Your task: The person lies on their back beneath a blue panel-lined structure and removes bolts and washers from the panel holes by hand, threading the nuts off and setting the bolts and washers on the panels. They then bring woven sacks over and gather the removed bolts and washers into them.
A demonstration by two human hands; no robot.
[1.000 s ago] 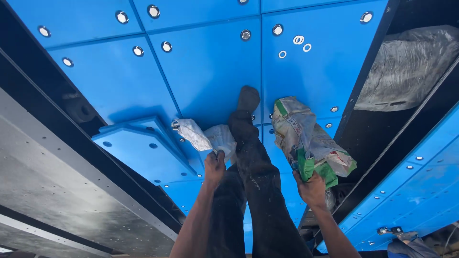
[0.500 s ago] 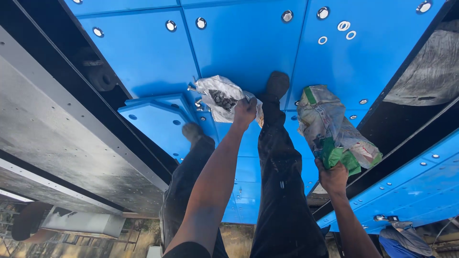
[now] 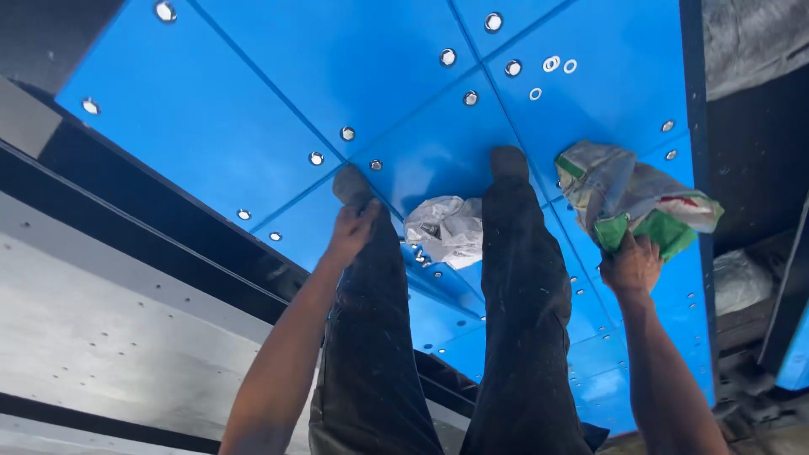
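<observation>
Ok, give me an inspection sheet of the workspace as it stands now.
Surface: blue bolted panels, seams between them.
Job's things: green and white sack gripped at its bunched end; crumpled white bag lying between the legs.
Clutter: loose washers on the panel; small bolts beside the white bag.
Grippers: left hand on the left leg near the ankle, holding nothing seen; right hand closed on the sack.
Cables: nothing seen.
Surroundings: grey metal ledge on the left; grey tarp top right.
</observation>
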